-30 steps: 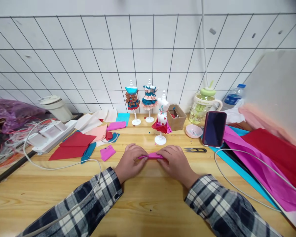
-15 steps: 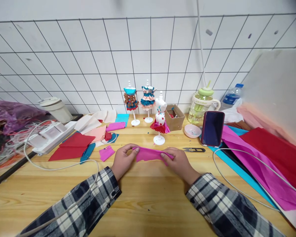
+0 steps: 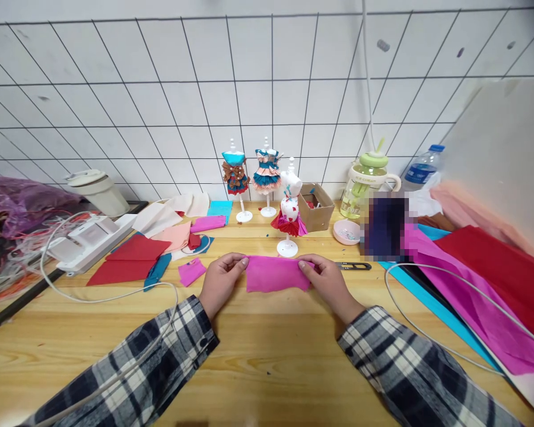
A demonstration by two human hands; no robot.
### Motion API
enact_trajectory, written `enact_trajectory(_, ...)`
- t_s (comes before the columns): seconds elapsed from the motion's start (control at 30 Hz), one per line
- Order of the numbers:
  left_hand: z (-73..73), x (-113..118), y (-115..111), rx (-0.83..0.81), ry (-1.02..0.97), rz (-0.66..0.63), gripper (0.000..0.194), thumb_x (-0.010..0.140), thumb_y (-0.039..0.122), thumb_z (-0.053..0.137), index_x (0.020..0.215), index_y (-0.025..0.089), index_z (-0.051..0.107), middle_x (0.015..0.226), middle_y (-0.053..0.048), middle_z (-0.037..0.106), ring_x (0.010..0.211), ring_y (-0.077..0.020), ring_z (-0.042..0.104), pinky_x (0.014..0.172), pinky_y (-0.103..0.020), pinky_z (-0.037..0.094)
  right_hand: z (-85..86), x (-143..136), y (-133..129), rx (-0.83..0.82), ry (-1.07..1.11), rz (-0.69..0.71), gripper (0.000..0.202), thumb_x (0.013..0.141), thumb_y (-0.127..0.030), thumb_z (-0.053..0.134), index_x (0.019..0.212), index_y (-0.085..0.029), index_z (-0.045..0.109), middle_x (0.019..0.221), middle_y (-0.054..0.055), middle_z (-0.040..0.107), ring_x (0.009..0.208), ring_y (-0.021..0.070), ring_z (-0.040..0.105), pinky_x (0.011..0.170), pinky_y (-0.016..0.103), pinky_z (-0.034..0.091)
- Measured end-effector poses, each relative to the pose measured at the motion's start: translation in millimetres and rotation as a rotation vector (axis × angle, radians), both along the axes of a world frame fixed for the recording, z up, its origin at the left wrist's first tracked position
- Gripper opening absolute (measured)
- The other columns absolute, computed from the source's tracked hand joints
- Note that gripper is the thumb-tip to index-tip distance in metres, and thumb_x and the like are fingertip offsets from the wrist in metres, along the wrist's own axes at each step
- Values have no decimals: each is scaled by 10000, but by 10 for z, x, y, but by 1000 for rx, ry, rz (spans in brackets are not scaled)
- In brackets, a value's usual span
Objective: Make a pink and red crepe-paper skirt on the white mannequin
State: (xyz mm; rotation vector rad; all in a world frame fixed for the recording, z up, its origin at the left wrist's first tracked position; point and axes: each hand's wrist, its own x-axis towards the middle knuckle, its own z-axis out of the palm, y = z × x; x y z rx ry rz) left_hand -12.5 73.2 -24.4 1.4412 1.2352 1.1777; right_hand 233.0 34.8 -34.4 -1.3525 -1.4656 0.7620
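A magenta strip of fabric [image 3: 276,274] is stretched between my two hands, above the wooden table. My left hand [image 3: 225,280] pinches its upper left corner between thumb and fingers. At the upper right corner, my right hand [image 3: 328,284] has the same kind of pinch. Just behind the strip stands a small white dress form [image 3: 290,207] wearing a red and magenta skirt. Black thread snips [image 3: 355,266] lie right of my right hand, partly hidden by it. A smaller magenta scrap [image 3: 191,271] rests left of my left hand.
Two more dressed forms [image 3: 235,178] stand behind, near a cardboard box [image 3: 317,209]. A pink dish [image 3: 347,232] and a green-lidded jug [image 3: 368,178] are at right, beside layered fabrics [image 3: 485,320]. Red cloth [image 3: 133,259], a power strip [image 3: 93,240] and a looping cable [image 3: 115,300] lie left.
The fabric strip has been pulled flatter and now shows more of its face. My right hand has moved slightly right, covering part of the snips. The view has tilted a little.
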Motion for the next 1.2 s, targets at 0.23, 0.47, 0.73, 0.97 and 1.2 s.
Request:
enact_trajectory(0.23,-29,-14,7,-10,-31,18,315,714,444,714,821,149,684,787,-45,703,727,-163,618,734,-288,483,-28,21,16,-55,6,-22,292,802,-423,592,865,-168,720,857,67,732,785,209,650,713,311,496)
enact_trajectory(0.47,-49,-64,38,4,-54,38,290,741,428,685,808,146,682,767,-37,696,719,-161,618,714,-278,477,-95,36,54,-92,118,-9,348,764,-495,636,848,-168,720,826,80,729,752,223,655,673,316,511)
enact_trajectory(0.73,-66,-72,45,18,-35,39,291,723,440,693,788,157,684,746,-30,697,713,-172,624,716,-292,486,-130,48,67,-88,134,-7,399,759,-559,634,836,-175,711,795,74,716,729,226,649,660,319,509)
enact_trajectory(0.97,-68,-78,40,13,-51,21,309,725,459,688,792,157,682,757,-35,699,724,-180,626,719,-294,486,-161,64,93,-69,195,-3,360,752,-527,659,846,-183,708,828,70,714,766,225,647,657,310,506)
enact_trajectory(1.2,-54,-54,28,11,-59,18,289,736,440,684,796,159,670,769,-32,694,738,-170,625,735,-289,482,-177,63,105,-108,258,9,361,744,-527,667,828,-177,694,805,73,714,757,228,654,665,322,510)
